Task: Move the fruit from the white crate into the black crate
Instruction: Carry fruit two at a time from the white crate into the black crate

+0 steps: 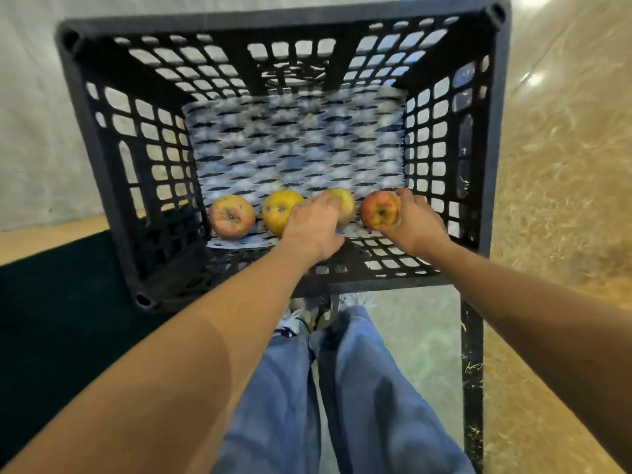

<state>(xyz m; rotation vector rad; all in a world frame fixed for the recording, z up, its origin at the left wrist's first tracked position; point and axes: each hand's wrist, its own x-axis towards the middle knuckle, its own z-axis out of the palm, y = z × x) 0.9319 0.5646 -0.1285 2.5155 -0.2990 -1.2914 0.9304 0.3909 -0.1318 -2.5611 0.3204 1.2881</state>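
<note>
While both hands reach down into the black crate (273, 19), four apples sit in one row along the near edge of its floor, left to right: speckled pink apple (232, 217), yellow apple (277, 210), green-red apple (346, 202), red apple (379, 211). Right hand (416, 224) holds the red apple: fingers curled over its far and right side, thumb underneath on the near side, stem pit facing the camera. Left hand (315, 223) lies over the green-red apple with fingers bent round its near-left side, back of the hand up; only the apple's far-right part shows. Left hand also overlaps the right edge of the yellow apple as seen from here; contact there cannot be told. Speckled pink apple is untouched, just beside the yellow one and near the crate's left wall. Whether the two held apples rest on the floor or are just above it cannot be told. Crate floor is covered by a white slit-pattern paper liner (294, 145), blurred. Crate walls are open lattice. Near the crate: blue jeans (369, 388) and pale shoes (302, 314) of the person, seen below its near rim. A black metal leg (472, 371) stands at the near right. Dark green mat (51, 319) at left, wooden floor (564, 172) at right.
</note>
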